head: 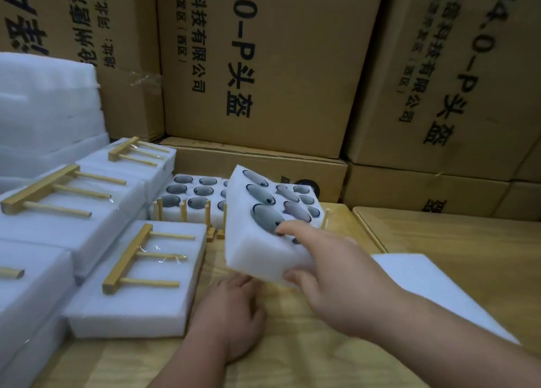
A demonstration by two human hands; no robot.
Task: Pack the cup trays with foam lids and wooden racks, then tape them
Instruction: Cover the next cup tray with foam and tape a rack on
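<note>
My right hand grips the near edge of a white foam cup tray with several dark cups in its holes; the tray is tilted up off the wooden table. My left hand rests on the table just under the tray's near corner, fingers loosely curled, holding nothing that I can see. A second cup tray lies flat behind, with upright wooden racks standing at its front edge. A flat foam lid lies on the table to the right, partly under my right forearm.
Taped foam packs, each with a wooden rack on top, are stacked at the left. Loose foam sheets pile up at the far left. Brown cardboard boxes wall off the back. The wooden table stretches to the right.
</note>
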